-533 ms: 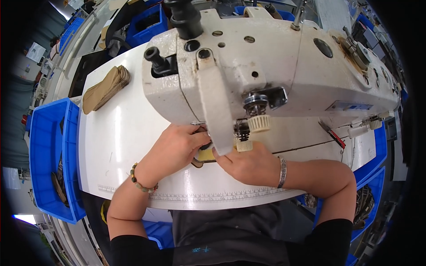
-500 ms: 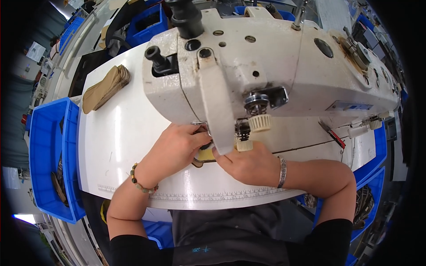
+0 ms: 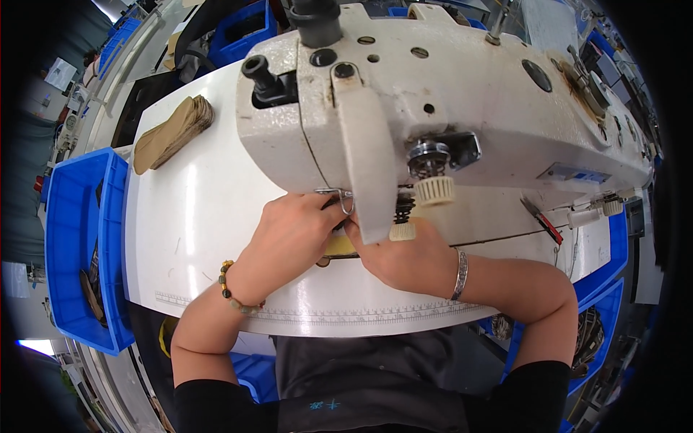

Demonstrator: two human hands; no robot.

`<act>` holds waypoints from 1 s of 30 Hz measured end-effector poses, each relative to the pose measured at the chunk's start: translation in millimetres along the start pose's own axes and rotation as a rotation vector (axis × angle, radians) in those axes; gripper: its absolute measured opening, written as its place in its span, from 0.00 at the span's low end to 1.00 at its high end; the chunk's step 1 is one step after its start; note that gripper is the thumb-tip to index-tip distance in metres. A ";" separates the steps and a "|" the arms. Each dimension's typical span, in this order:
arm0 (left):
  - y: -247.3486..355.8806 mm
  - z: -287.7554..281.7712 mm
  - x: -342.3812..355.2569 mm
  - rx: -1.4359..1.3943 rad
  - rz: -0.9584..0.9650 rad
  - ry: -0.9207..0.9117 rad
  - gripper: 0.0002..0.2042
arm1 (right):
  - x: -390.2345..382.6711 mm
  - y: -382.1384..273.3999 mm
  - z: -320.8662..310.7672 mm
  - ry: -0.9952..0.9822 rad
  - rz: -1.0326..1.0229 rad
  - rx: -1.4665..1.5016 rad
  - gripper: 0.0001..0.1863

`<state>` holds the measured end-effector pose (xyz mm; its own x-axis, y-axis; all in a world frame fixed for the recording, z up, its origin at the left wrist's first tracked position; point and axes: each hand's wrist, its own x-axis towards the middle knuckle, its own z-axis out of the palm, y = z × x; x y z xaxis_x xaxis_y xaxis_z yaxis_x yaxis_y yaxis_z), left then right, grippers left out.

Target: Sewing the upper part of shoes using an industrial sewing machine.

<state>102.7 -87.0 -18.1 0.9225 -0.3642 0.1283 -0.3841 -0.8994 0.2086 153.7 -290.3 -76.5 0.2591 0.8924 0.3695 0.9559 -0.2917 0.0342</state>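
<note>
A white sewing machine (image 3: 462, 101) stands over the table, and both my hands work close together under the left end of its head. My left hand (image 3: 296, 231) is closed, its fingertips pinching the left side of a yellow piece with a dark edge (image 3: 339, 247). From the other side my right hand (image 3: 411, 256) presses its bent fingers on the same piece; the machine's lever and knob cover part of that hand. Most of the piece and the needle area are hidden. A small brownish rounded end (image 3: 323, 262) shows below the piece.
A stack of brown sole-shaped pieces (image 3: 173, 137) lies at the far left of the white table (image 3: 216, 216). A red-handled cutting tool (image 3: 543, 220) lies at right. A blue bin (image 3: 83, 252) stands at left, another blue bin (image 3: 606, 325) at right. A printed ruler runs along the front edge.
The view has shifted slightly. My hands have edged farther in under the machine head with the yellow piece, and less of it shows. Both hands keep their grip.
</note>
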 end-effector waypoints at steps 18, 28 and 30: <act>-19.5 9.8 -1.1 -0.120 -0.069 0.144 0.06 | 1.1 3.7 -1.1 -0.012 0.021 0.209 0.16; -6.5 9.1 1.8 0.013 -0.041 0.104 0.06 | 2.7 4.8 -8.1 0.030 0.023 0.228 0.13; -5.9 9.3 1.9 0.019 -0.048 0.099 0.05 | 3.2 5.3 -8.1 0.020 0.020 0.245 0.13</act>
<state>107.0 -84.6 -28.1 0.9309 -0.2961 0.2141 -0.3382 -0.9200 0.1982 158.5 -291.8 -67.6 0.2778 0.8794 0.3867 0.9563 -0.2149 -0.1983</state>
